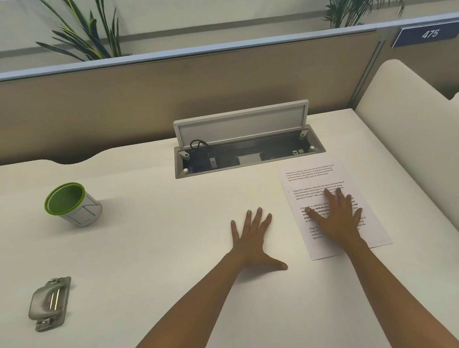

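The printed sheet (317, 176) is lying at the right side of the table (151, 232), the right hand (336, 218) pressing flat on it, fingers (329, 197) straight and spread apart. The left hand (251, 239) is resting palm down on bare table just beside the sheet, fingers likewise spread. Both forearms are stretching forward. A green-rimmed cup (73, 205) is standing far left

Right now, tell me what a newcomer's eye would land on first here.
First the right hand, flat with fingers spread on a printed sheet at the right of the white desk, and the left hand, flat on the bare surface beside it. Behind them a cable hatch stands open at the back middle. At far left sit a green-lined cup and, nearer the front, a grey metal tool.
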`<action>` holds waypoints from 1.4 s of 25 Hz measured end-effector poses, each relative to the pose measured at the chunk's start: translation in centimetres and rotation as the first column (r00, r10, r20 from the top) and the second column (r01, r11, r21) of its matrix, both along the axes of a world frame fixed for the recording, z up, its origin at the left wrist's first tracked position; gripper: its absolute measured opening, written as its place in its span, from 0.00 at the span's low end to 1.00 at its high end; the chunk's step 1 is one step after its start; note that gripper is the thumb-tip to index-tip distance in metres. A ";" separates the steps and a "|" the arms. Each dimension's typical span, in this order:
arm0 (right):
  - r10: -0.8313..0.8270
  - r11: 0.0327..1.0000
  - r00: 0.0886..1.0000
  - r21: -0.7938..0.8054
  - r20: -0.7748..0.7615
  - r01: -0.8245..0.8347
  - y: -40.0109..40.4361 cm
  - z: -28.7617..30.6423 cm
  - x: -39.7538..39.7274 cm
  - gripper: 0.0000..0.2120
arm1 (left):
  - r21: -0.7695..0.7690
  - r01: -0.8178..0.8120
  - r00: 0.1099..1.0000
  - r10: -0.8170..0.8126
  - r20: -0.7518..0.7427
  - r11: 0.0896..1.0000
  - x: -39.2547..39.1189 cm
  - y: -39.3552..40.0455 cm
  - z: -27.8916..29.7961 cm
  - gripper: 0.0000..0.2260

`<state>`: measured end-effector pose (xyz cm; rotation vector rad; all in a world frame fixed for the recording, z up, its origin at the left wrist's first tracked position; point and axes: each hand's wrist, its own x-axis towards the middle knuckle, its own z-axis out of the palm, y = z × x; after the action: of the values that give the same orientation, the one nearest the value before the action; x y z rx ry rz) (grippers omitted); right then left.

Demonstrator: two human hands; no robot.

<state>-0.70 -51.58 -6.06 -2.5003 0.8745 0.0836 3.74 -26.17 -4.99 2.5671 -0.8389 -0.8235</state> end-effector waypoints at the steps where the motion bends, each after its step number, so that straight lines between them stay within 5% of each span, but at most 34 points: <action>1: 0.002 1.000 1.000 0.003 -0.002 -0.002 -0.1 0.0 0.1 0.42 | -0.004 -0.003 1.000 0.003 -0.006 1.000 0.0 0.0 0.1 0.60; 6: -0.022 0.999 1.000 0.023 0.014 0.022 0.1 0.4 0.2 0.42 | -0.113 -0.053 0.996 0.044 -0.082 0.992 0.2 0.4 0.9 0.54; 11: -0.066 0.997 0.966 0.046 0.248 0.056 4.2 1.6 0.3 0.38 | -0.246 -0.117 0.992 0.100 -0.081 0.962 -0.2 2.0 2.1 0.42; 15: 0.032 0.996 0.901 0.065 0.433 -0.066 10.1 2.6 0.2 0.32 | -0.304 -0.158 0.987 0.158 -0.027 0.939 -1.2 5.5 2.4 0.36; 23: 0.213 0.931 0.864 0.173 0.457 -0.321 23.2 2.9 0.8 0.27 | -0.363 -0.371 0.913 0.407 0.024 0.855 -4.4 17.3 2.6 0.29; 27: 0.299 0.882 0.852 0.217 0.430 -0.419 29.7 3.1 1.3 0.26 | -0.388 -0.488 0.834 0.549 0.057 0.782 -5.3 23.3 2.6 0.28; 32: 0.414 0.803 0.799 0.238 0.436 -0.546 37.3 2.8 1.1 0.26 | -0.498 -0.658 0.616 0.784 0.076 0.565 -5.9 30.8 2.5 0.25; 35: 0.516 0.766 0.768 0.197 0.379 -0.612 40.7 1.8 1.1 0.28 | -0.529 -0.653 0.564 0.814 0.137 0.542 -6.4 34.7 2.4 0.23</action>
<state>0.35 -10.89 -4.30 -2.2991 -0.0597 0.0318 -2.67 8.54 -2.56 2.3188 0.1031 0.1315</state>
